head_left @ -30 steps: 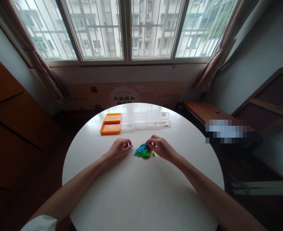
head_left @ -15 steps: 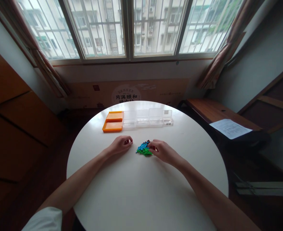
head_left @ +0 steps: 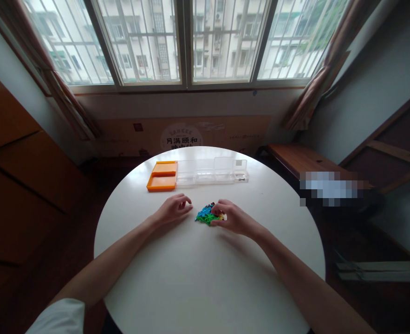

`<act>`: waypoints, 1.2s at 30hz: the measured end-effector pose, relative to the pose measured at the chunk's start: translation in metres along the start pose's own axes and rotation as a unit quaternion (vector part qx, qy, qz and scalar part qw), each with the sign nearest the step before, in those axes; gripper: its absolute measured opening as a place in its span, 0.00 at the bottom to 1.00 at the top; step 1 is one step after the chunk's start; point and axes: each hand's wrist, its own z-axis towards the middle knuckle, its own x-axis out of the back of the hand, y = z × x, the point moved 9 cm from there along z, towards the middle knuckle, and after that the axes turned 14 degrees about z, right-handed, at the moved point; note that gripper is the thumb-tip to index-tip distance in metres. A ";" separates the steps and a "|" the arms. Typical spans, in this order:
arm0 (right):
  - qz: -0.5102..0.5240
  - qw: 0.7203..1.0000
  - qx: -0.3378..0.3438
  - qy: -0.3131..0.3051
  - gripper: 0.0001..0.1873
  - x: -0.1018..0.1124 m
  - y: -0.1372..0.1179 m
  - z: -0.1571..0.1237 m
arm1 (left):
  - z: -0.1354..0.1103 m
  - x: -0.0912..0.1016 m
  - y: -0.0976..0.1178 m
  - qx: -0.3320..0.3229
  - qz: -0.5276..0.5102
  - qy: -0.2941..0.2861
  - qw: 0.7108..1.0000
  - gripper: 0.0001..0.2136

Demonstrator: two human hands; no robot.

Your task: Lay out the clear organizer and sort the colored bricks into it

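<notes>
A small heap of tiny blue, green and darker pieces (head_left: pixel 205 214) lies on the white round table (head_left: pixel 205 278). My right hand (head_left: pixel 235 218) is over the heap's right side, thumb and fingers spread apart, with some yellow pieces showing between them. Whether its fingertips touch the pieces I cannot tell. To the left of the heap, my left hand (head_left: pixel 172 209) rests by the tabletop, fingers loosely curved and the thumb apart, with nothing seen in it.
Beyond my hands stand an orange open box (head_left: pixel 161 182) and a row of clear plastic boxes (head_left: pixel 205 176) with raised lids. A wooden bench (head_left: pixel 295 160) is at the right, near a curtain (head_left: pixel 312 93). A printed cardboard panel (head_left: pixel 121 134) stands below the window.
The fingers of my right hand have spread wider over the heap, uncovering yellow pieces. My left hand has opened slightly in nearly the same place. The whole view has shifted a little.
</notes>
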 end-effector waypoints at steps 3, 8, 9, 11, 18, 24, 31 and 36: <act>-0.071 0.996 -0.013 0.060 0.33 0.003 0.002 -0.002 | -0.003 0.000 0.022 -0.037 0.032 0.033 0.998 0.35; -0.127 0.988 -0.074 0.053 0.48 -0.030 0.016 -0.002 | -0.004 -0.001 0.041 -0.082 0.001 0.037 0.996 0.41; -0.136 0.986 -0.085 0.053 0.50 -0.036 0.017 -0.001 | -0.003 0.003 0.034 -0.068 -0.023 0.052 0.996 0.36; -0.150 0.982 -0.100 0.053 0.52 -0.045 0.019 0.001 | -0.001 0.014 0.016 -0.033 -0.087 0.099 0.991 0.29; -0.154 0.978 -0.122 0.075 0.43 -0.051 0.017 0.015 | 0.004 0.016 -0.020 0.087 -0.192 0.153 0.965 0.19; -0.158 0.977 -0.120 0.074 0.29 -0.058 0.015 0.030 | 0.005 0.012 -0.013 0.073 -0.195 0.167 0.964 0.23; -0.164 0.977 -0.108 0.084 0.27 -0.060 0.021 0.054 | 0.006 0.006 -0.029 0.105 -0.210 0.156 0.959 0.19; -0.164 0.976 -0.110 0.086 0.27 -0.060 0.028 0.074 | 0.006 0.003 -0.032 0.114 -0.213 0.144 0.960 0.17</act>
